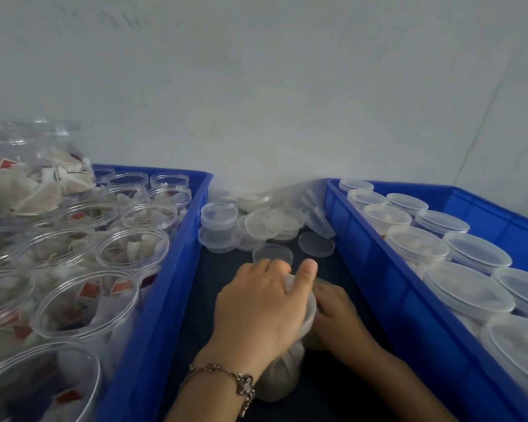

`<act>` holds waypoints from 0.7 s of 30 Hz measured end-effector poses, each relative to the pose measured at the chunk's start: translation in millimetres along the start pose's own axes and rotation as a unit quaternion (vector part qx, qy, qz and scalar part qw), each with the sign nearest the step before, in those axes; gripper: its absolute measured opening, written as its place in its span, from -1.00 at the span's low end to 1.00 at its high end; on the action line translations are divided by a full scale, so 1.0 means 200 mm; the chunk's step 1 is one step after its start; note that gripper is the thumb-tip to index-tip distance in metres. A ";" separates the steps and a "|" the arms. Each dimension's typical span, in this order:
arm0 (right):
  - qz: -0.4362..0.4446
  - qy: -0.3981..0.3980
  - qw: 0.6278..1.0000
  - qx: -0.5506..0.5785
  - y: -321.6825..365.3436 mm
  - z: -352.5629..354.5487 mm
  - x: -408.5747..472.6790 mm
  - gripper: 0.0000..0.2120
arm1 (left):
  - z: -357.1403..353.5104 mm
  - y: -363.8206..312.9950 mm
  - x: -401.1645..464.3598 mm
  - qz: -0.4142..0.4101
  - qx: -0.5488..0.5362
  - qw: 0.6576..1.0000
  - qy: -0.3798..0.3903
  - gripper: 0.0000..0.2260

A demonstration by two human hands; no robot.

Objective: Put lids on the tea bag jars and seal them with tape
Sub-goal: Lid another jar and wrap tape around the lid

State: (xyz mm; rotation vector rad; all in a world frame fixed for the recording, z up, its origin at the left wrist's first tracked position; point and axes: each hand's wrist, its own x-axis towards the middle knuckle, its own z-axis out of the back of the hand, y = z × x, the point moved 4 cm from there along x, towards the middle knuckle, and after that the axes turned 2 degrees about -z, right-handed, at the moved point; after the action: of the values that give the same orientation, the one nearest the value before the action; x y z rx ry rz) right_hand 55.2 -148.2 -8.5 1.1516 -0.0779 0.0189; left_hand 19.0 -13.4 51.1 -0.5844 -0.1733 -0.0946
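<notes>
Pressing down from above, your left hand (258, 306) lay spread over the lid (308, 303) of the jar (282, 376) nearest you, its fingers (308, 269) curled round the lid's rim and the thumb hooked over the far edge. A bracelet (241, 385) sat on that wrist. The jar stood on the dark surface (214, 284) between the two crates, its body mostly hidden under your palm. Your right hand (337, 312) was tucked low against the jar's right side, apparently steadying it; it was blurred, so I cannot tell whether those fingers gripped the wall or only rested on it.

The jar looked like thin clear plastic filled with tea bags, so it was probably light, a little slick and apt to flex if squeezed. The rim of the lid was likely the best hold, with the other hand bracing the wall.

Just beyond your hands, loose lids (258, 225) lay heaped on the surface, some stacked. To your left, the left blue crate (177, 269) held open jars (131, 248) of tea bags, not yet lidded. To your right, the right blue crate (378, 254) held lidded jars (415, 245) in rows. No tape showed anywhere.
</notes>
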 end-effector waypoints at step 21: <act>0.058 0.111 0.991 0.038 0.13 -0.07 -0.31 -0.32 | -0.16 0.18 -0.16 0.151 -0.460 0.834 -0.267 -0.77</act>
State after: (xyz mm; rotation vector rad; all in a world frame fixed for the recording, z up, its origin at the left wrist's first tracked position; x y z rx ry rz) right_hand -7.0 -123.1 5.9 1.2137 0.0538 0.2536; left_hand -2.2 -1.1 -0.6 -1.5995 -0.5926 0.3233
